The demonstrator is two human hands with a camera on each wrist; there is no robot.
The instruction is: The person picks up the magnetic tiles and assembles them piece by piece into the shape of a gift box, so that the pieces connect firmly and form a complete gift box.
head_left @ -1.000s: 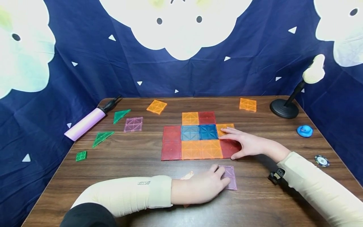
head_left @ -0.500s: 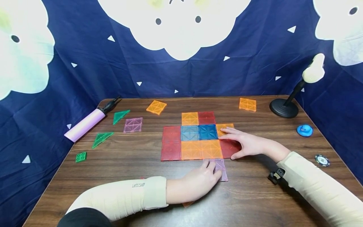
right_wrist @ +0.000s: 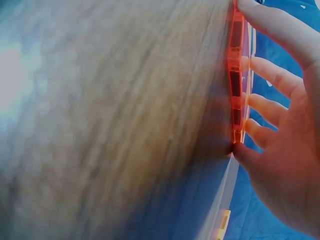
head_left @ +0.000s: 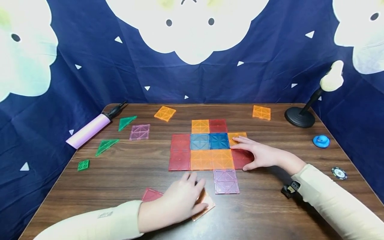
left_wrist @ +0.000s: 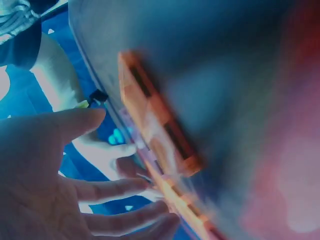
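Tabletop (head_left: 270, 213): left fingers (head_left: 199, 185) quit purple tile (head_left: 226, 182) for orange tile (head_left: 208, 199).

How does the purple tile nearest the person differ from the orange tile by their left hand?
The purple tile borders the tile layout; the orange tile sits apart from it. The purple tile lines up with the layout; the orange tile is turned askew. Both are flat tiles.

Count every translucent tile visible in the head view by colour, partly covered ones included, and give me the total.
Orange tiles: 7
Red tiles: 5
Blue tiles, one light and one dark: 2
Purple tiles: 2
Green tiles, both triangles: 2
Total: 18
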